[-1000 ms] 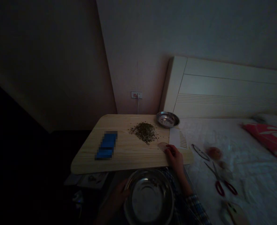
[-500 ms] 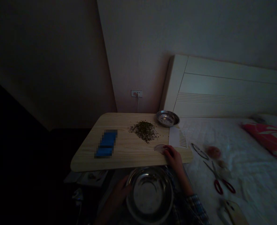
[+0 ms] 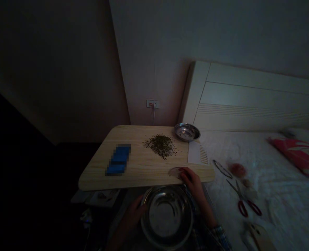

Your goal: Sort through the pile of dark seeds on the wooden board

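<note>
Below the table's front edge, my left hand (image 3: 134,214) is closed on the left rim of a shiny metal bowl (image 3: 167,218). My right hand (image 3: 192,181) pinches a thin, clear, rounded piece (image 3: 174,172), low over or on the tabletop near its front edge; its exact kind is too dim to make out. Behind that piece lies a loose heap of small dark green grains (image 3: 161,144), with stray ones scattered around it. A second metal bowl (image 3: 187,132) stands at the table's back right corner. In front of it lies a white comb-like toothed sheet (image 3: 197,153).
The wooden table (image 3: 141,174) carries a blurred-out blue object (image 3: 119,159) at left. On the bed (image 3: 287,202) to the right lie red-handled scissors (image 3: 243,200), another slim tool (image 3: 222,169), a phone-like object (image 3: 260,237) and a pink pillow (image 3: 298,157). A wall socket (image 3: 152,104) holds a plug.
My right hand has drawn the clear piece slightly toward me and to the left, nearer the table's front edge. My left hand and the bowl it holds stay in place.
</note>
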The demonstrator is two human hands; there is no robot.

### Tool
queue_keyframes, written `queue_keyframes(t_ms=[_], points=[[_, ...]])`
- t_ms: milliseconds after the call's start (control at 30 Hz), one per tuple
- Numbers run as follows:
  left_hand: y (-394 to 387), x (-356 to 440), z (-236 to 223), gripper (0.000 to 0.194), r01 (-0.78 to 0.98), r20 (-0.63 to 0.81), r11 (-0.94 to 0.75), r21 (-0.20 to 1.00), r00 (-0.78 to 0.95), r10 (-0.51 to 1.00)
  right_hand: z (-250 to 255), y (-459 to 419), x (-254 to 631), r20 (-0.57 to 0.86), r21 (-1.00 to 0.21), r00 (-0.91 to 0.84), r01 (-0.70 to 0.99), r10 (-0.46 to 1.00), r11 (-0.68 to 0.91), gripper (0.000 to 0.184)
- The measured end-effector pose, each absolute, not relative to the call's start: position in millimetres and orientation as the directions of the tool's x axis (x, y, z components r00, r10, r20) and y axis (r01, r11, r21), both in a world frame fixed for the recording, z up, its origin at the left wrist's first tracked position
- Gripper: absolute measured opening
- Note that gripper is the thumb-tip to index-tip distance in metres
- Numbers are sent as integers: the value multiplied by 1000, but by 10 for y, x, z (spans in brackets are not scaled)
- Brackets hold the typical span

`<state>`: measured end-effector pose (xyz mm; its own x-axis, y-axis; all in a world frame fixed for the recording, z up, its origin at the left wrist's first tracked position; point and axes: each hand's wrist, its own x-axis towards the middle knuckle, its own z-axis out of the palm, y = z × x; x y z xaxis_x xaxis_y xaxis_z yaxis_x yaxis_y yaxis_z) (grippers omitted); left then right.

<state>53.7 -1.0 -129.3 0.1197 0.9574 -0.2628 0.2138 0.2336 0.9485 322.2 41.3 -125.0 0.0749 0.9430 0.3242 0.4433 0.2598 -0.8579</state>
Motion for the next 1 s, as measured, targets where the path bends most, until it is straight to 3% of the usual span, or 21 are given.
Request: queue_keyframes(t_ms=[267,733,1000], points=[[-28,550,-1206,37,200,-269,248,948,88,959,-1266,334,3180,274,-894,99,392,957,215,28],[-20,572,-1192,42,187,-309,291,938,78,948,-1272,240,3225,290,-831,-39,485,956,272,23],[-48,570,-1084,36,155,-279,262,952,100,955,-1242,342,3140,212,-935,55,300,976,187,25]])
